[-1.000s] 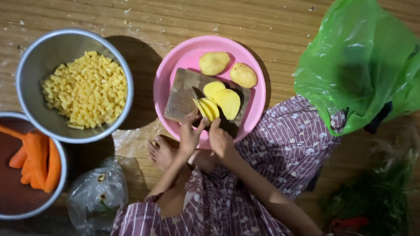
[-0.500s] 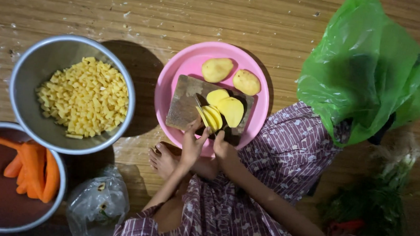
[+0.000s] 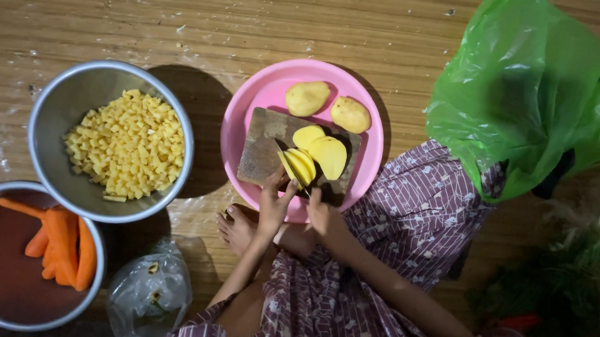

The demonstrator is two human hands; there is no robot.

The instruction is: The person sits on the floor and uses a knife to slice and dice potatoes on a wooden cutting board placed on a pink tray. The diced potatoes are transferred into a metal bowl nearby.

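A plate (image 3: 249, 113) sits in the middle of the frame on the floor (image 3: 185, 25). On it lies a cutting board (image 3: 264, 147) carrying potato slices (image 3: 314, 156), with two whole potatoes (image 3: 329, 106) behind it. Left of the plate stands a bowl (image 3: 56, 113) of diced potato (image 3: 129, 144); at lower left, another bowl (image 3: 2, 311) holds carrots (image 3: 65, 243). A plastic bag (image 3: 522, 83) fills the upper right.

We find bare floor (image 3: 358, 31) beyond the pink plate (image 3: 249, 107), while the steel bowl (image 3: 56, 107) and green bag (image 3: 516, 83) crowd its sides.
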